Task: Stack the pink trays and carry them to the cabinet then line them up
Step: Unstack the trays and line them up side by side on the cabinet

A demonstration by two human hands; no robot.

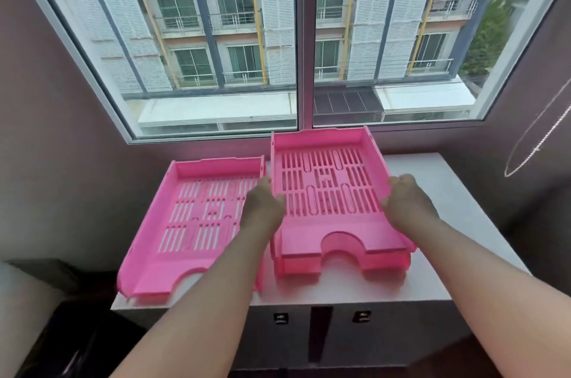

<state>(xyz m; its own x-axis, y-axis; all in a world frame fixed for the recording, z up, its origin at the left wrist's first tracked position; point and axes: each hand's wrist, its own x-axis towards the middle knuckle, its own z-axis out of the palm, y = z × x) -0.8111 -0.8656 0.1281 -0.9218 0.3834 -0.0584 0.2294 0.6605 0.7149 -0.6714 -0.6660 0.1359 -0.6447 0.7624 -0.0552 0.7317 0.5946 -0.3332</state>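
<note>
a: three pink trays, as far as i can count. the top tray (327, 189) sits between the two hands, with its far end tipped up toward the window (296, 37).

b: what is under it?

a: a lower tray (343, 266) on the white cabinet top (438, 192), directly below the one being held. only its near edge and cut-out show beneath the top one. the two look nearly lined up, but i cannot tell whether they touch along the whole length.

b: and the hands?

a: the left hand (262, 207) is closed over the left side wall of the top tray, fingers curled, thumb on the inside edge. the right hand (404, 201) is closed the same way over the right side wall. both grips sit about halfway along the tray's length.

b: the third one?

a: the side tray (191, 223) lies flat just to the outside of the left hand, with the left forearm crossing over its near right corner. its near end overhangs the cabinet's front edge a little. it sits just beside the stacked pair; i cannot tell if the walls touch.

b: anything else near the hands?

a: below the wrists, the cabinet doors (386, 340) with two small dark handles (361, 316). a bead chain (537, 142) hangs well to the right of the right hand.
</note>
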